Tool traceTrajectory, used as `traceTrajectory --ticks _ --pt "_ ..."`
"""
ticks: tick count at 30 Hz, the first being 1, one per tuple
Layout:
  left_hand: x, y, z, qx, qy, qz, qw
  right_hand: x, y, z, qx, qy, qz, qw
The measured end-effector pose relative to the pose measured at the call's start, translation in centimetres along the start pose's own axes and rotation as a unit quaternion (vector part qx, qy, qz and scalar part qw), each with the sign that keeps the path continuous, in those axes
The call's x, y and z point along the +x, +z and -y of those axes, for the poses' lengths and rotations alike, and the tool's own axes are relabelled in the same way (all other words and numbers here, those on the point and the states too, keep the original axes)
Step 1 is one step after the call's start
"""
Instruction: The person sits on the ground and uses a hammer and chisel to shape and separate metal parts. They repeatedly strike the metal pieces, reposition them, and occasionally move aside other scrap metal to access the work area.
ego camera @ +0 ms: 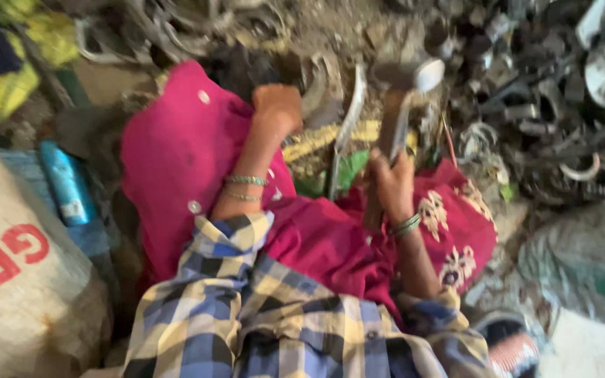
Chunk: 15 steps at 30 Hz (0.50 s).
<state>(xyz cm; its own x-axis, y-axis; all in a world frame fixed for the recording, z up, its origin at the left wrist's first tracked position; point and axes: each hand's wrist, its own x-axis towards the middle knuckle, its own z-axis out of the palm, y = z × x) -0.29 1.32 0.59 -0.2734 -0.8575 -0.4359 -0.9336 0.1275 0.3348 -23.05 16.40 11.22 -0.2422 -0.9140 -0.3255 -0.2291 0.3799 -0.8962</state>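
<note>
My right hand (388,183) grips the wooden handle of a hammer (406,80), whose metal head is raised near the top middle. My left hand (276,106) is closed in a fist on something among the scrap at the top centre; what it holds is hidden. A long curved strip of metal (344,129) stands between the two hands. Both wrists wear bangles, and my sleeves are blue and yellow checked cloth. Magenta cloth (176,147) covers my lap under both arms.
A heap of dark metal scrap (540,105) fills the top right. A white sack with red letters (15,280) lies at the left, with a blue bottle (66,183) beside it. Yellow cloth (8,77) sits at the top left. A sandal (516,350) shows at the bottom right.
</note>
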Motion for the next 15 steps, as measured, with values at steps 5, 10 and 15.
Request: traceTrajectory --ticks 5,10,15 --pt "-0.7 -3.4 -0.7 0.006 -0.017 0.014 1.000 3.1 -5.2 7.3 0.187 -0.380 -0.067 0.903" --pt "0.5 -3.1 -0.6 -0.001 -0.020 0.019 1.000 7.1 -8.6 10.3 0.341 -0.461 0.107 0.812" --pt "0.1 -3.8 0.0 0.001 -0.018 0.000 1.000 3.5 1.6 1.9 -0.194 -0.011 0.061 0.979"
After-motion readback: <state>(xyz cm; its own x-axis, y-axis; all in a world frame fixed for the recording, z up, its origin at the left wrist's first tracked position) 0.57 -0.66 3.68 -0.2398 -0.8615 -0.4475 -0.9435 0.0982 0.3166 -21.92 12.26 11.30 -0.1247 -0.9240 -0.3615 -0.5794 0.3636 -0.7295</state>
